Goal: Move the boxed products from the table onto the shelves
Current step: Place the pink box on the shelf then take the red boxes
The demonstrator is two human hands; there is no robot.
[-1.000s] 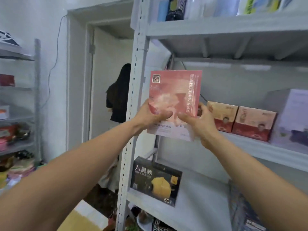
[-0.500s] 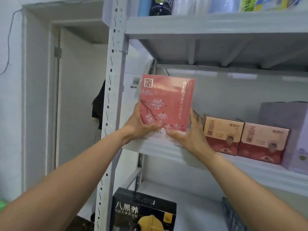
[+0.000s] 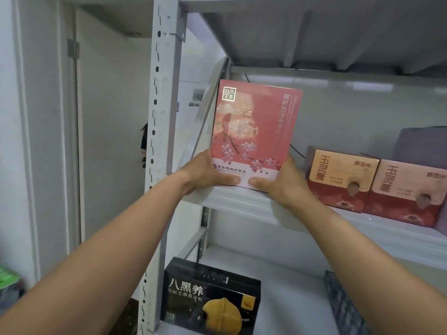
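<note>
Grey rack (image 3: 157, 141), middle shelf (image 3: 242, 204) is the drop spot. Pink blossom box (image 3: 256, 131) stands upright, its bottom edge at that shelf's front lip, left of two red-tan boxes (image 3: 341, 177) marked 玉灵膏, already shelved. Black box (image 3: 210, 293) marked 八黑养 sits one shelf down. Pink box strip reads 中华传统好食品, I think. Left hand (image 3: 205, 175) and right hand (image 3: 287, 182) grip its lower corners, thumbs on front, fingers hidden behind. Judgement: placement nearly done, push-in and release left. Desk out of view, remaining count unknown.

The one head-worn wide-angle camera faced forward into the grey shelf unit (image 3: 167, 117) from within arm's reach, about level with its middle shelf (image 3: 242, 201). The left arm (image 3: 108, 250) and right arm (image 3: 350, 257) crossed the lower corners, meeting at the pink box (image 3: 254, 131) near centre.
</note>
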